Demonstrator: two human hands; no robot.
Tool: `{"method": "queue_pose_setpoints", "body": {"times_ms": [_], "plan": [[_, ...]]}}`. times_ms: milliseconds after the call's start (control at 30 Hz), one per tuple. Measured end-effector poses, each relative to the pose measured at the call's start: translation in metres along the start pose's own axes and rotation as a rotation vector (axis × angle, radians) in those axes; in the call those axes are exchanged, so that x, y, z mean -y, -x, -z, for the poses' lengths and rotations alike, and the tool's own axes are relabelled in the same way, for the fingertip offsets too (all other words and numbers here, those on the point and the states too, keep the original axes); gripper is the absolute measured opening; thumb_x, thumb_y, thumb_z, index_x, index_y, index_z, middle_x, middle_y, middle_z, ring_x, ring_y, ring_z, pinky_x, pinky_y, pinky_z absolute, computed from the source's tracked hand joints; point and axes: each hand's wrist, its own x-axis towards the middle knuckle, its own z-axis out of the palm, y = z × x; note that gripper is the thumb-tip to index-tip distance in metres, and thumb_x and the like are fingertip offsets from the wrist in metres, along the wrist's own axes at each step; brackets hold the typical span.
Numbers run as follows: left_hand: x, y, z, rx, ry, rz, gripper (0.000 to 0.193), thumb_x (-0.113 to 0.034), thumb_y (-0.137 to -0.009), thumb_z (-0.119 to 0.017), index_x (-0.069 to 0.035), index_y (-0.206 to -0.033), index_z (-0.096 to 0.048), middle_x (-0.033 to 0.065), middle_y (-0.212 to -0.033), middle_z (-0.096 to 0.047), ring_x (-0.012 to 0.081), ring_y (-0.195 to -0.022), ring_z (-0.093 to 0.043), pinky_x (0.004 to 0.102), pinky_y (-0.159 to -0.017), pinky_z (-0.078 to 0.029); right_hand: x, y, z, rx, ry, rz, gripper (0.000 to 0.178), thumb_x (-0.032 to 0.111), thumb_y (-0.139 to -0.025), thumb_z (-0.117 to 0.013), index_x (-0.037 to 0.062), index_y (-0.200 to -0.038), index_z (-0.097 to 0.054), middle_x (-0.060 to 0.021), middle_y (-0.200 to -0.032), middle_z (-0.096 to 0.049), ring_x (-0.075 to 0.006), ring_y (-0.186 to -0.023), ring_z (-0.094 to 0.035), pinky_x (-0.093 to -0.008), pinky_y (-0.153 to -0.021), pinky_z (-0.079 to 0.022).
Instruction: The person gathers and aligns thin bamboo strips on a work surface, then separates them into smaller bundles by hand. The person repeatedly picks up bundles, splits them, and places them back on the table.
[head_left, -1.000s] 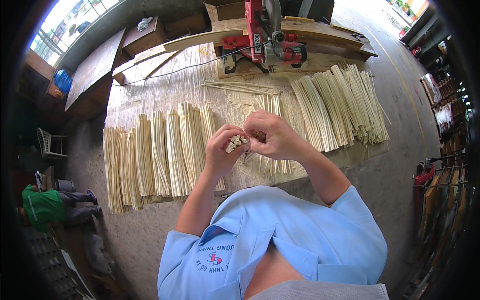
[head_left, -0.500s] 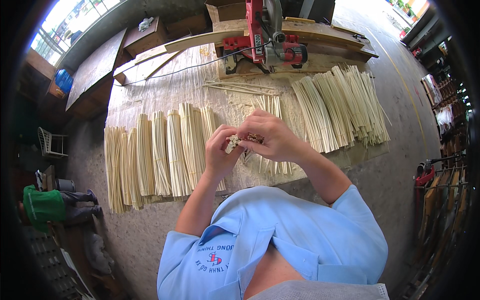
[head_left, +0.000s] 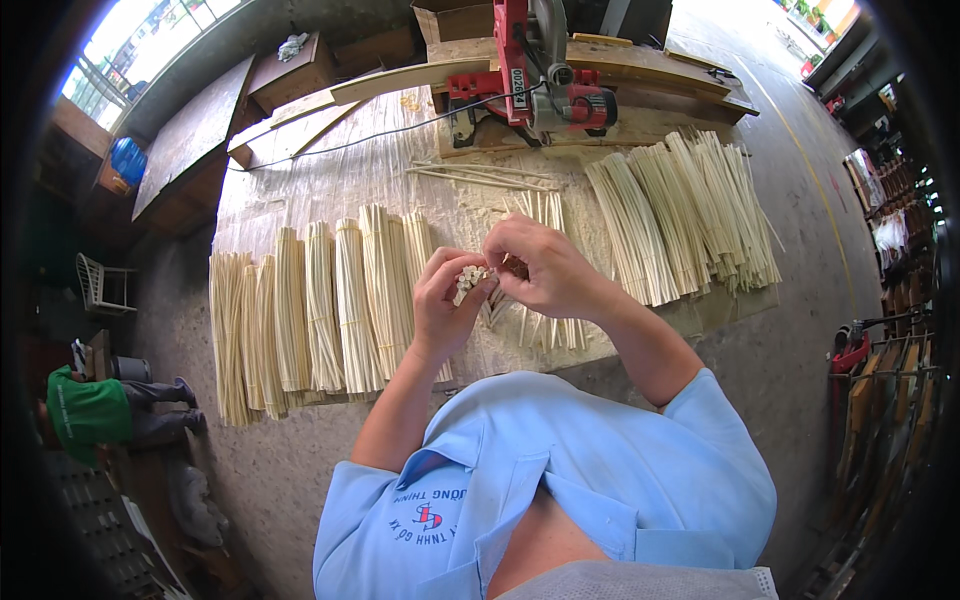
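Note:
My left hand (head_left: 445, 300) is wrapped round a bundle of thin pale wooden sticks (head_left: 469, 286), whose cut ends face up at me. Against it, my right hand (head_left: 545, 268) has its fingers bent and pinched near the bundle's edge. Something small and brownish (head_left: 514, 266) shows beneath those fingers; I cannot make out what it is. Behind and below the hands, several loose sticks (head_left: 550, 333) lie on the sawdust-strewn worktable (head_left: 260, 205).
Tied stick bundles (head_left: 350, 300) stand in a row at the left; more sticks (head_left: 690, 215) are heaped at the right. A red and grey mitre saw (head_left: 535, 90) sits at the back, its black cable crossing the table. A person in green (head_left: 88, 410) is at far left.
My right hand's fingers have drawn up and slightly apart from the left hand, so more of the stick ends show. The left hand stays nearly in place.

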Motion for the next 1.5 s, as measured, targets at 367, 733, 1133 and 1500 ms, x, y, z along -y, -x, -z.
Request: {"method": "queue_pose_setpoints", "body": {"times_ms": [367, 733, 1133, 1500], "plan": [[0.009, 0.003, 0.0, -0.011, 0.019, 0.02, 0.033, 0.011, -0.081, -0.075, -0.002, -0.11, -0.066, 0.003, -0.099, -0.066, 0.0024, -0.07, -0.05, 0.0184, -0.052, -0.035, 0.0, 0.0, 0.005, 0.069, -0.119, -0.021, 0.015, 0.006, -0.085, -0.072, 0.0055, -0.099, -0.067, -0.0083, -0.092, -0.066, -0.0278, -0.094, -0.061, -0.0393, -0.078, -0.052], [0.01, 0.003, -0.001, -0.01, 0.043, 0.038, 0.029, 0.011, -0.083, -0.074, 0.0, -0.109, -0.067, 0.0033, -0.1, -0.067, 0.0017, -0.068, -0.051, 0.0175, -0.054, -0.038, -0.007, 0.0, -0.001, 0.003, -0.029, 0.104, 0.013, 0.005, -0.083, -0.074, 0.0063, -0.096, -0.07, -0.0066, -0.094, -0.066, -0.0286, -0.097, -0.059, -0.0414, -0.084, -0.05], [0.002, -0.001, -0.001, -0.044, -0.005, -0.01, 0.026, 0.007, -0.083, -0.076, -0.002, -0.105, -0.069, 0.0034, -0.104, -0.068, 0.0003, -0.058, -0.044, 0.0184, -0.047, -0.033, -0.003, -0.003, 0.004, 0.048, 0.032, 0.088, 0.017, 0.006, -0.076, -0.069, 0.007, -0.092, -0.063, -0.0061, -0.094, -0.064, -0.0283, -0.097, -0.059, -0.0411, -0.081, -0.051], [0.01, 0.005, -0.009, -0.084, 0.263, 0.107, 0.031, 0.011, -0.081, -0.076, -0.003, -0.107, -0.065, 0.0023, -0.1, -0.064, 0.006, -0.086, -0.061, 0.0187, -0.063, -0.046, -0.004, -0.006, 0.002, 0.057, -0.028, 0.128, 0.022, 0.011, -0.083, -0.074, 0.0088, -0.106, -0.072, -0.0051, -0.091, -0.067, -0.0262, -0.094, -0.059, -0.0396, -0.081, -0.051]]}}
